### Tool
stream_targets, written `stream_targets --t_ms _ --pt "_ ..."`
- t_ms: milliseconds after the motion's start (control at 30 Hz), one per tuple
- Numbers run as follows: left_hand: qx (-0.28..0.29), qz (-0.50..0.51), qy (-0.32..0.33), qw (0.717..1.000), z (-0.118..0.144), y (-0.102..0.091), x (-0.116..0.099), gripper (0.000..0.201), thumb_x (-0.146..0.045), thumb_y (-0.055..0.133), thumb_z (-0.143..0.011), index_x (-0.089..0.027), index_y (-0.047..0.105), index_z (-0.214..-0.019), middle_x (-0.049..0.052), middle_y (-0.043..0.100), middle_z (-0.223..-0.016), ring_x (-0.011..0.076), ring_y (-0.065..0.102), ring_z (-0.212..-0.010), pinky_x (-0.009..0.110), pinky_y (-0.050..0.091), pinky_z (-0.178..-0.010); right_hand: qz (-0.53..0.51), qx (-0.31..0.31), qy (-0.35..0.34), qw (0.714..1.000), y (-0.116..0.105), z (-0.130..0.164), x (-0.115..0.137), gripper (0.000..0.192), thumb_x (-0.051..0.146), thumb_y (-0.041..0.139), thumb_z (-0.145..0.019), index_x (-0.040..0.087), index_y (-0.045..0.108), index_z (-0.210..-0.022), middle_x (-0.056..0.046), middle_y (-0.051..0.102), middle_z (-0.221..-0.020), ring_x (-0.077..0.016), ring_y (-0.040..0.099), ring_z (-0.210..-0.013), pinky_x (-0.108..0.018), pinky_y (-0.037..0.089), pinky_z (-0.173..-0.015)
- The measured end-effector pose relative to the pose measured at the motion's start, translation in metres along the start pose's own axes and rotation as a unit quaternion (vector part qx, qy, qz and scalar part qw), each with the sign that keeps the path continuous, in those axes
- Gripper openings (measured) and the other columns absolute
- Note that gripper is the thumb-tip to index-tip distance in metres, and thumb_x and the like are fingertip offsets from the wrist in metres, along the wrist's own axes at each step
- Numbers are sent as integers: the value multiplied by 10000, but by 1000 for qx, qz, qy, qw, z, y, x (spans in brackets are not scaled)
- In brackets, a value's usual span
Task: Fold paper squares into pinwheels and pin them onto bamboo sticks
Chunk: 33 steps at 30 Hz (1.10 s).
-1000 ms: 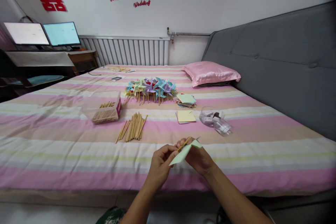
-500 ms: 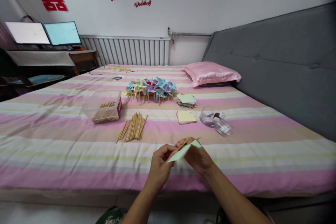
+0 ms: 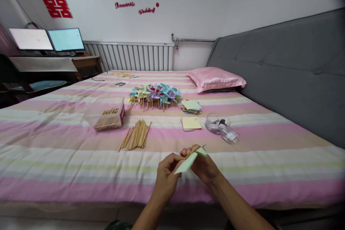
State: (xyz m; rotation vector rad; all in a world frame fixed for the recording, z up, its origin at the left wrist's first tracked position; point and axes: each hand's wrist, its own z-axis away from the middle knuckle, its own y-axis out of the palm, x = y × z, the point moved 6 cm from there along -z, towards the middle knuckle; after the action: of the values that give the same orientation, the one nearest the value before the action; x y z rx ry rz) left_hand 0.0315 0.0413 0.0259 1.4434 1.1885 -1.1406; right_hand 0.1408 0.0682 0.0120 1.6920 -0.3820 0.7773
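Near the front edge of the bed, both my hands are closed around one piece of work. My left hand pinches a folded pale green paper at its lower left. From the right, my right hand curls its fingers round a short wooden stick lying along the paper's upper side. A thin grey point shows beyond the paper's right end; what it belongs to is unclear. Ahead and left lies a bundle of wooden sticks. Square paper sheets lie straight ahead, with a thicker paper stack behind them.
Several paper pinwheels stand mid-bed. A clear plastic box holding sticks sits left. To the right are a clear container with small packets and a clear jar on its side. Farther back lies a pink pillow.
The view has tilted up slightly, so everything sits lower in the picture. My hands keep hold of the paper and stick, whose angle has shifted a little.
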Motion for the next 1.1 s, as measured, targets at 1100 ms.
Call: stream_targets --t_ms 1100 --pt "-48 -72 114 990 5 -2 -17 201 -71 523 -677 -174 673 -762 -2 591 -689 120 509 -625 203 384 -570 10 40 -44 998 3 0 4 171 335 792 -603 229 665 -645 2 645 -761 -161 550 -800 -282 418 -757"
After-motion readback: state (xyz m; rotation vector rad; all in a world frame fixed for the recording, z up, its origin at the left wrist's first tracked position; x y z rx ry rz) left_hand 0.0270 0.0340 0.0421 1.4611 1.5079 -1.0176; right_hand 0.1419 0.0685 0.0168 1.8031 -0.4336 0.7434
